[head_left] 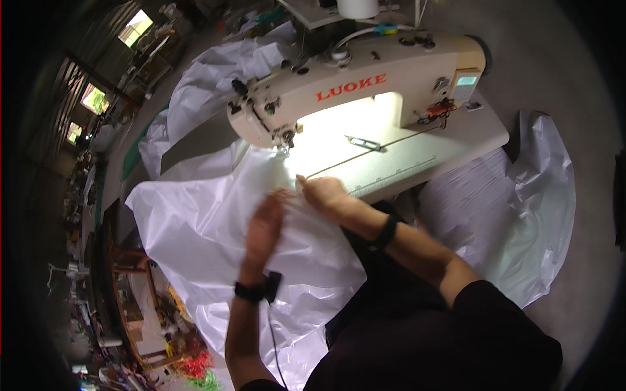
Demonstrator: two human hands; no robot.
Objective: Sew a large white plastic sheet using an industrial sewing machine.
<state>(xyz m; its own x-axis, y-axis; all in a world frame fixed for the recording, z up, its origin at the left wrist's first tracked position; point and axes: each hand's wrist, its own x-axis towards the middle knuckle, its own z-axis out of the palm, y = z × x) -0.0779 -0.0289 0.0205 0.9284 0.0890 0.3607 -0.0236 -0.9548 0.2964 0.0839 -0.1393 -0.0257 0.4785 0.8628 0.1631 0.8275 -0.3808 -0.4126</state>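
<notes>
A large sheet of thin white fabric (195,228) spreads over the table and hangs toward me. My left hand (264,228) lies flat on it with the fingers together, blurred by motion. My right hand (324,194) pinches the fabric's edge just in front of the needle (287,146) of a cream industrial sewing machine (365,85). The fabric runs up under the machine's head, where a lamp lights the bed brightly.
More white fabric (215,72) is piled behind the machine at the left. A stack of white pieces (515,195) lies at my right beside the table edge (443,169). A white thread cone (357,8) stands on top. Coloured scraps (195,368) lie on the floor at the lower left.
</notes>
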